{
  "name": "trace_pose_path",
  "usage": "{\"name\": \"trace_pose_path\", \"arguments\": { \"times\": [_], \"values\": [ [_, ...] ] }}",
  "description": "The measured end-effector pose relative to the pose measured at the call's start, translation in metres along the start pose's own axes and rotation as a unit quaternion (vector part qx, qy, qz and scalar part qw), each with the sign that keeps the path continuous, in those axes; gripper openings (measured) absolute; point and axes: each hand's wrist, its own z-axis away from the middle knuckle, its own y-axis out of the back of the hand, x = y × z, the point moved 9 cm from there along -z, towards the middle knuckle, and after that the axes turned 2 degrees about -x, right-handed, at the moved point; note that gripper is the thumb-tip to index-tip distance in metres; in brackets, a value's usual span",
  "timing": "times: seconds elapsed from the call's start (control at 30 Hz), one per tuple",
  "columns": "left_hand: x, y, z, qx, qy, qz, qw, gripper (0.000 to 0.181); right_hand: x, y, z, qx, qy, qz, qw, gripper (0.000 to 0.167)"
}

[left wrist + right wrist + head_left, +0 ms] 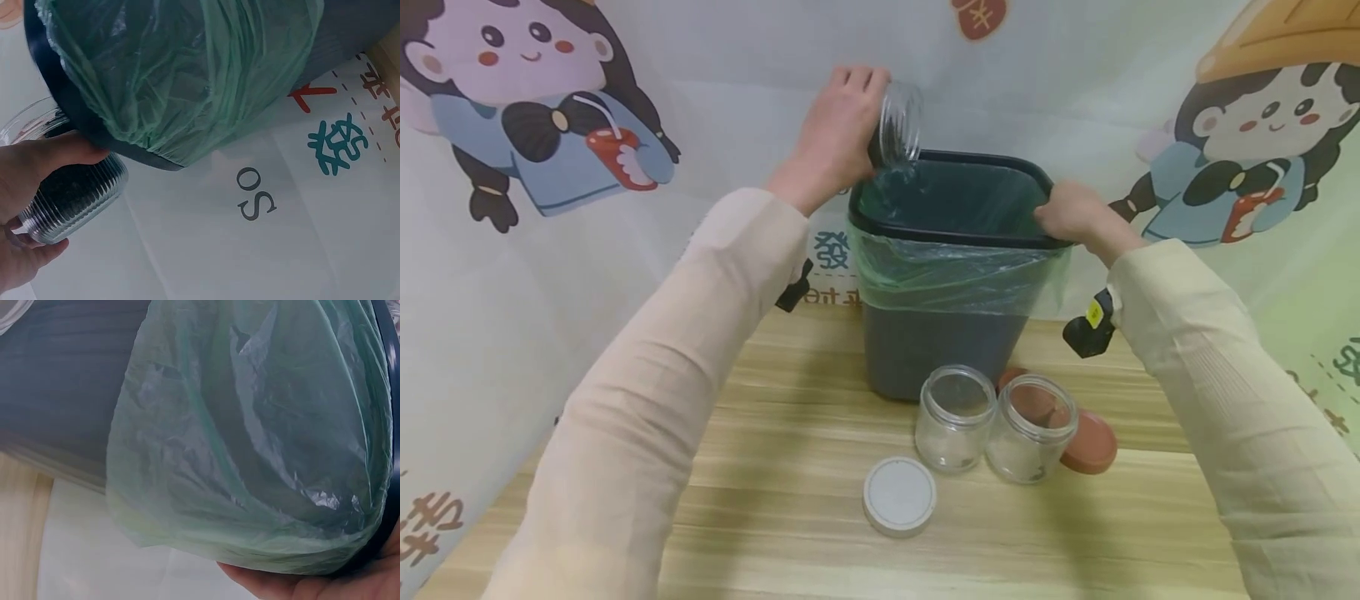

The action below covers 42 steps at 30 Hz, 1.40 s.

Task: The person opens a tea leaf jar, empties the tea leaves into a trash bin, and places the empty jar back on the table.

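Note:
My left hand [842,125] grips a ribbed glass jar [901,125], tilted with its mouth towards the bin, at the left end of the rim. Dark contents show through the jar's side [78,194] in the left wrist view; I cannot tell what they are. A grey trash bin [940,342] stands upright with a green plastic liner [955,271] folded over its edge under a black rim [985,160]. My right hand [1078,212] holds that rim at the right corner. In the right wrist view, its fingers [275,584] lie against the rim and liner.
In front of the bin stand two open glass jars, a left jar [955,421] and a right jar [1030,433]. Reddish lids [1092,443] lie beside and behind them. A white lid [899,496] rests nearer on the wooden table [790,517]. Printed cloth [737,117] hangs behind.

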Motion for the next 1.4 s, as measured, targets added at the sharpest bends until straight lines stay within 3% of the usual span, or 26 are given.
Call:
{"name": "trace_pose_path", "arguments": {
  "times": [0.17, 0.33, 0.73, 0.97, 1.17, 1.23, 1.33, 1.4],
  "values": [
    [0.006, -0.006, -0.004, -0.016, -0.018, -0.072, 0.9971, 0.070, -0.003, 0.001, -0.002, 0.000, -0.007, 0.019, 0.9998, 0.024],
    [0.013, -0.004, -0.005, 0.006, -0.052, -0.124, 0.9909, 0.059, -0.004, 0.002, -0.002, 0.007, -0.019, 0.018, 0.9996, 0.026],
    [0.027, 0.000, -0.011, 0.024, -0.101, -0.180, 0.9782, 0.059, -0.006, 0.004, -0.003, 0.015, -0.017, 0.038, 0.9990, 0.029],
    [0.035, -0.005, -0.012, 0.008, -0.125, -0.245, 0.9615, 0.057, -0.007, 0.004, -0.003, 0.023, -0.012, 0.041, 0.9988, 0.029],
    [0.045, -0.007, -0.011, 0.031, -0.157, -0.273, 0.9486, 0.049, -0.006, 0.003, -0.004, 0.020, -0.005, 0.046, 0.9987, 0.030],
    [0.048, -0.006, -0.010, 0.039, -0.166, -0.293, 0.9409, 0.047, -0.004, 0.003, -0.007, 0.013, -0.001, 0.040, 0.9991, 0.030],
    [0.052, -0.006, -0.011, 0.042, -0.172, -0.321, 0.9302, 0.046, 0.023, 0.000, -0.040, 0.016, 0.008, 0.038, 0.9991, 0.034],
    [0.054, -0.005, -0.012, 0.037, -0.173, -0.333, 0.9263, 0.046, 0.048, -0.003, -0.072, 0.029, 0.027, 0.045, 0.9982, 0.036]
  ]
}}
